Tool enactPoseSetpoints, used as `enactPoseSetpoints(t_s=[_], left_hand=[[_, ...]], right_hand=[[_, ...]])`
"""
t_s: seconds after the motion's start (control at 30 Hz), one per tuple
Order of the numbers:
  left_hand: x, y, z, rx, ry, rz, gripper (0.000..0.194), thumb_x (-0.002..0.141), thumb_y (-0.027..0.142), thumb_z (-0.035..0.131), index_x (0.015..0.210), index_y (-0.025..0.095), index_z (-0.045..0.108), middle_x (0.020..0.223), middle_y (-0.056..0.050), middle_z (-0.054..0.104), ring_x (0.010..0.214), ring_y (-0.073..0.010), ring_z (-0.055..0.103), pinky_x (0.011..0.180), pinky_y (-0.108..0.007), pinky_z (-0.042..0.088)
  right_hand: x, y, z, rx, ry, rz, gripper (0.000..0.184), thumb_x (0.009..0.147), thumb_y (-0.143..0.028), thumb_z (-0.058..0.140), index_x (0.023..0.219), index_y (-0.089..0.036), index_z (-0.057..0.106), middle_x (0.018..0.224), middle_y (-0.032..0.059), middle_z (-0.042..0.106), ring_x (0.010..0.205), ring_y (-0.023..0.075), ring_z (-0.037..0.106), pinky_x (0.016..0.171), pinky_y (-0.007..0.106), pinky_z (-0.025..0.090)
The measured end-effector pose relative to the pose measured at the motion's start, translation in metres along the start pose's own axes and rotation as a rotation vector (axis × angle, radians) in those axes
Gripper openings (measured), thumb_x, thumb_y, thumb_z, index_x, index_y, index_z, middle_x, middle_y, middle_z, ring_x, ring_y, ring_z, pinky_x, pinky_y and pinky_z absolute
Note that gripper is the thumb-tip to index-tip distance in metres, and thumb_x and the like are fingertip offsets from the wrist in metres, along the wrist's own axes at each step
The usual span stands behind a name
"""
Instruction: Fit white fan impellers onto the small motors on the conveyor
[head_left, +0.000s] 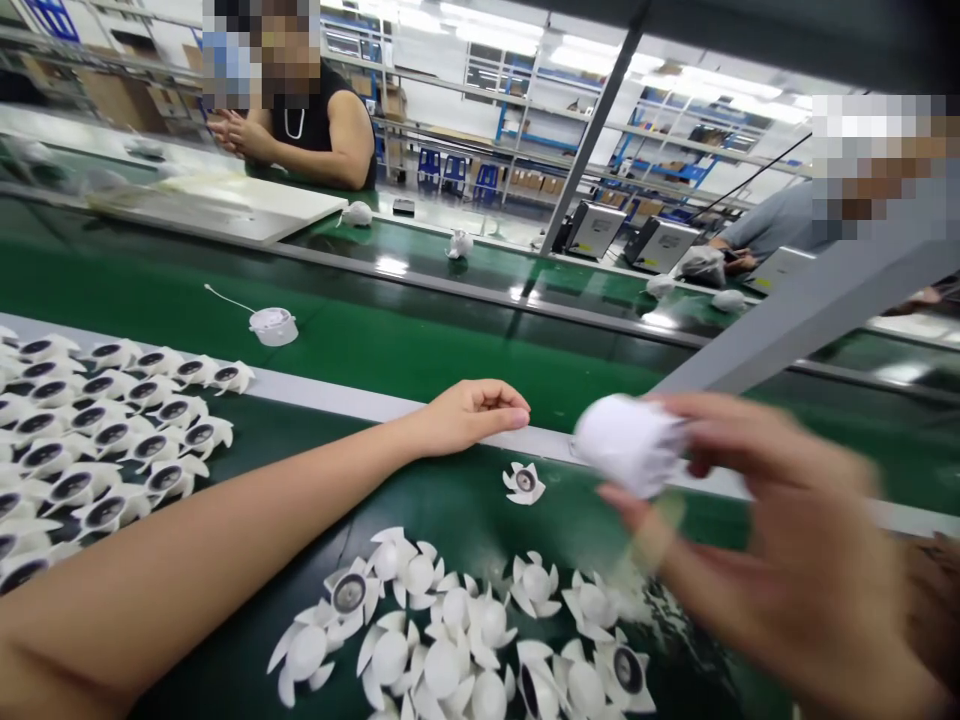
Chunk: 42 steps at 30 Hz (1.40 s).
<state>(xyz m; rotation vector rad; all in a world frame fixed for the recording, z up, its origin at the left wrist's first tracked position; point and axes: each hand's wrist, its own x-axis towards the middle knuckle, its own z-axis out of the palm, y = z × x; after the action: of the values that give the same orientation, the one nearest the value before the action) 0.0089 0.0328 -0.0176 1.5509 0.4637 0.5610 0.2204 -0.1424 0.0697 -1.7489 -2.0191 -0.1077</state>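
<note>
Blurred by motion, my right hand [780, 520] grips a white rounded plastic housing [626, 440] between thumb and fingers, above the bench's metal edge. My left hand [484, 412] lies over that edge with its fingers curled in, and nothing shows in them. Just below it, a single white fan impeller [524, 483] rests on the green surface, its dark ringed hub facing up. Nearer me is a loose pile of white impellers [442, 665], most with the smooth dome up. Rows of impellers [90, 420] stand hub-side up at the left, beyond my left forearm.
On the green conveyor belt [420, 350] sits a white round housing [274, 326] with a wire. A slanted grey post [817, 280] rises at the right. Across the line, two people sit near wrapped parts [460, 243] and a white board [247, 205].
</note>
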Motion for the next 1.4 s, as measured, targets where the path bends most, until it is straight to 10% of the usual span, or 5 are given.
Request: enactPoseSetpoints(t_s=[0.13,0.53,1.07,1.23,1.4], left_hand=[[0.000,0.002,-0.002,0.041,-0.032,0.027,0.036,0.082,0.048,0.071,0.085,0.013,0.063,0.075,0.002,0.058,0.067,-0.0077,0.049,0.063,-0.022,0.039],[-0.005,0.010,0.006,0.262,-0.177,-0.065,0.038,0.072,0.050,0.079,0.079,0.016,0.062,0.067,0.005,0.053,0.062,-0.0083,0.044,0.055,-0.021,0.034],[-0.011,0.015,0.004,0.508,-0.140,-0.137,0.048,0.075,0.064,0.069,0.074,0.016,0.064,0.066,0.003,0.055,0.061,-0.0098,0.045,0.054,-0.021,0.030],[-0.019,0.027,0.011,0.576,-0.315,-0.101,0.050,0.079,0.065,0.064,0.071,0.016,0.066,0.062,0.003,0.055,0.057,-0.0088,0.046,0.053,-0.022,0.032],[-0.033,0.042,0.047,0.862,-0.549,0.068,0.050,0.070,0.061,0.077,0.103,0.023,0.073,0.097,-0.002,0.068,0.083,-0.0173,0.062,0.065,-0.026,0.042]], right_hand=[[0.011,-0.019,0.033,0.211,-0.105,-0.177,0.011,0.088,-0.028,0.066,0.094,-0.025,0.058,0.116,0.0053,0.063,0.094,0.0190,0.063,0.073,0.030,0.052],[0.013,0.001,0.069,0.252,-0.279,-0.193,0.021,0.088,-0.018,0.067,0.104,-0.029,0.075,0.126,0.0010,0.068,0.107,0.0237,0.068,0.089,0.039,0.057],[0.018,-0.006,0.064,0.244,-0.395,-0.151,0.020,0.081,-0.011,0.074,0.092,-0.027,0.079,0.102,0.0012,0.077,0.113,0.0267,0.067,0.089,0.034,0.057],[0.016,0.010,0.056,-0.052,-0.166,-0.097,0.023,0.085,-0.019,0.068,0.107,-0.019,0.076,0.127,0.0142,0.064,0.113,0.0325,0.063,0.094,0.046,0.053],[0.012,-0.002,0.036,-0.050,-0.127,-0.009,0.015,0.089,-0.020,0.058,0.096,-0.018,0.070,0.096,0.0079,0.066,0.087,0.0222,0.063,0.074,0.034,0.051]])
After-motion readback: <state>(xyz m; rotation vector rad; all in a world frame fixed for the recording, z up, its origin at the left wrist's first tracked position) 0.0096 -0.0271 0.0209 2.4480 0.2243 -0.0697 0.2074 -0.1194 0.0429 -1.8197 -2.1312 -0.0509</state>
